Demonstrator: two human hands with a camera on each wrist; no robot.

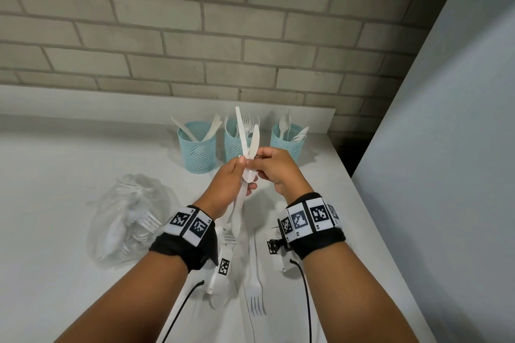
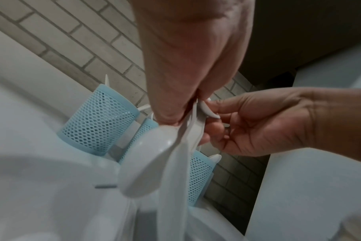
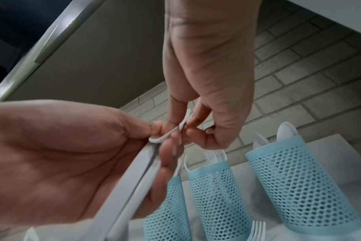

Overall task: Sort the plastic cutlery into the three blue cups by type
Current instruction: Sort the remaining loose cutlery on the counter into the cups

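Three blue mesh cups stand in a row at the back: the left cup (image 1: 196,149) holds knives, the middle cup (image 1: 233,145) forks, the right cup (image 1: 287,142) spoons. In front of them and above the table, my left hand (image 1: 243,168) grips a bundle of white cutlery (image 1: 242,189). Two knife blades (image 1: 254,138) stick up from it, and a spoon bowl (image 2: 144,159) hangs at its lower end. My right hand (image 1: 257,160) pinches one thin white piece (image 3: 182,124) at the top of that bundle. Which type that piece is stays unclear.
A clear plastic bag (image 1: 128,217) with more white cutlery lies on the white table (image 1: 55,175) at the left. Loose forks (image 1: 255,296) lie near the front edge between my forearms. A brick wall runs behind the cups, and a pale panel (image 1: 446,147) rises on the right.
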